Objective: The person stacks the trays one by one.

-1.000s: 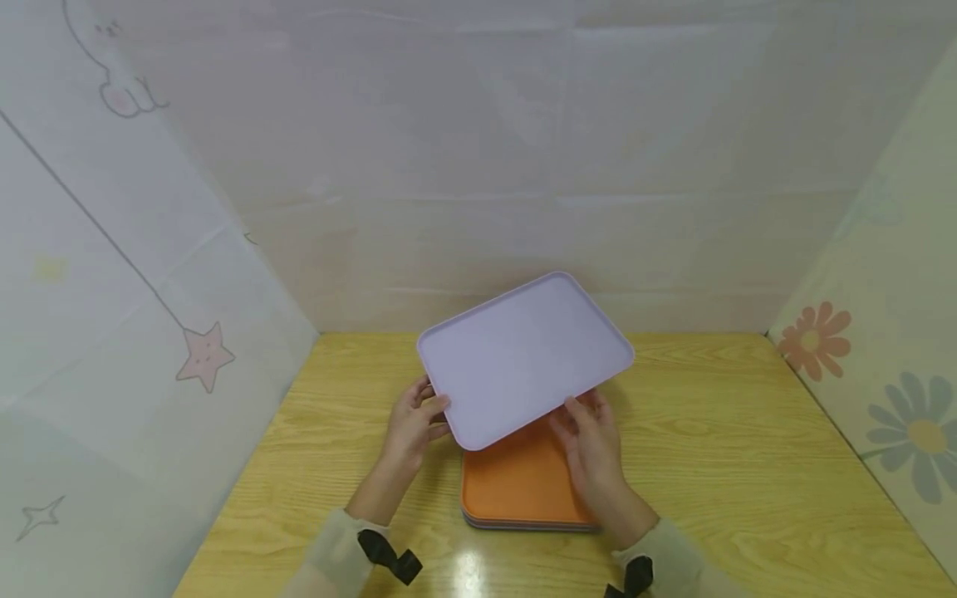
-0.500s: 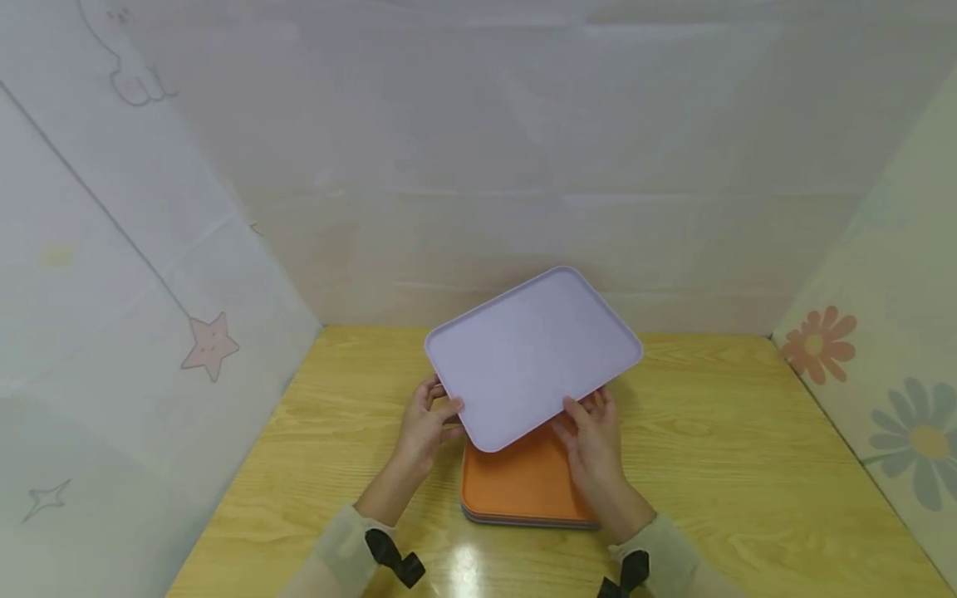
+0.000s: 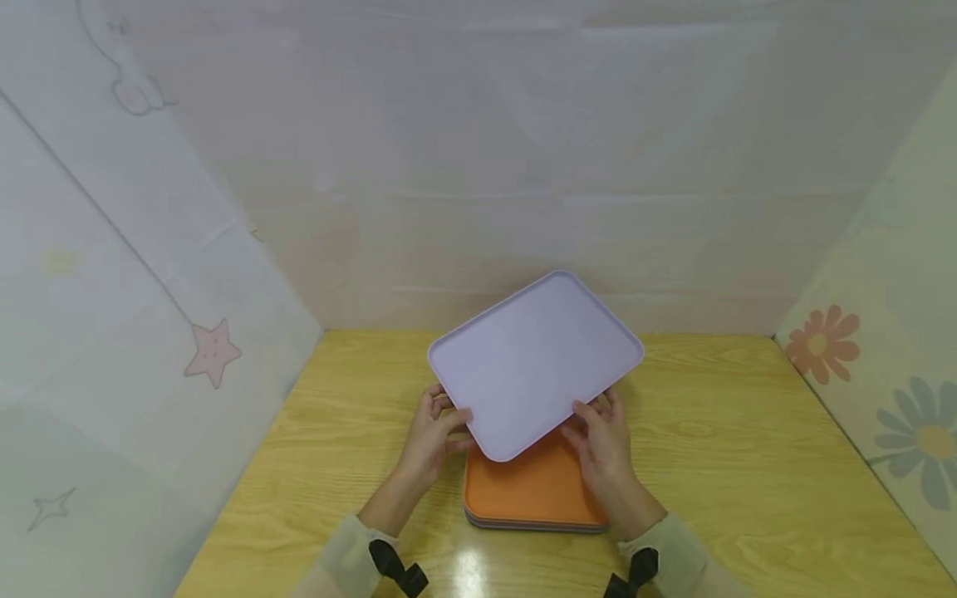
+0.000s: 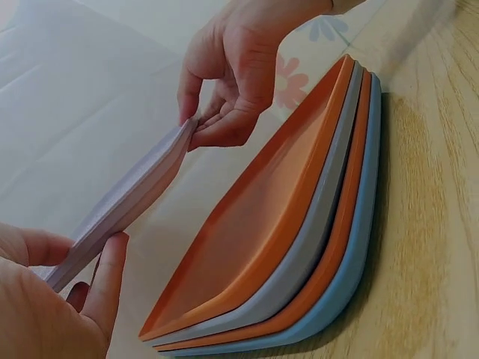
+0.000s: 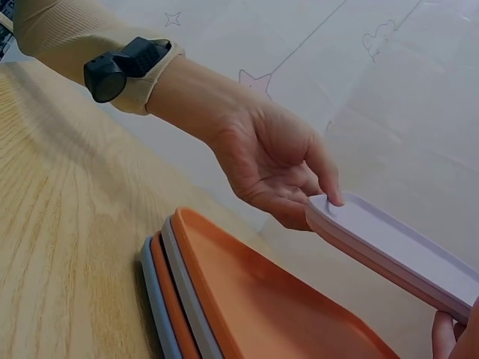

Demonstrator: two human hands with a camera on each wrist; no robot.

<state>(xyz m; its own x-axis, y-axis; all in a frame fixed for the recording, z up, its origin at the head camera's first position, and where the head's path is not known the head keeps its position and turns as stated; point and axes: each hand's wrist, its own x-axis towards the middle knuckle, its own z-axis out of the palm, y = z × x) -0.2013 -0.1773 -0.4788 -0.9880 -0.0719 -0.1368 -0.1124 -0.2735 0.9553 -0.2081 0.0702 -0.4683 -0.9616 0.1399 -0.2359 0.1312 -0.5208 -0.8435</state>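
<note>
A lilac rectangular tray with a low raised rim is held in the air, tilted, in the head view. My left hand pinches its left short edge, thumb on top and fingers beneath. My right hand pinches the near long edge in the same way. Under it an orange tray tops a stack on the table, partly hidden by the lilac tray and my right hand. The left wrist view shows a grey tray, another orange tray and a blue tray below, nested together.
The stack stands on a wood-grain table. A pale sheet wall rises behind the table, with printed sheets at left and right. Each wrist wears a black camera on a strap.
The lilac tray has shifted slightly to the right and turned a little, its near corner coming closer to me. My left hand has moved right with it. Both grips stay the same.
</note>
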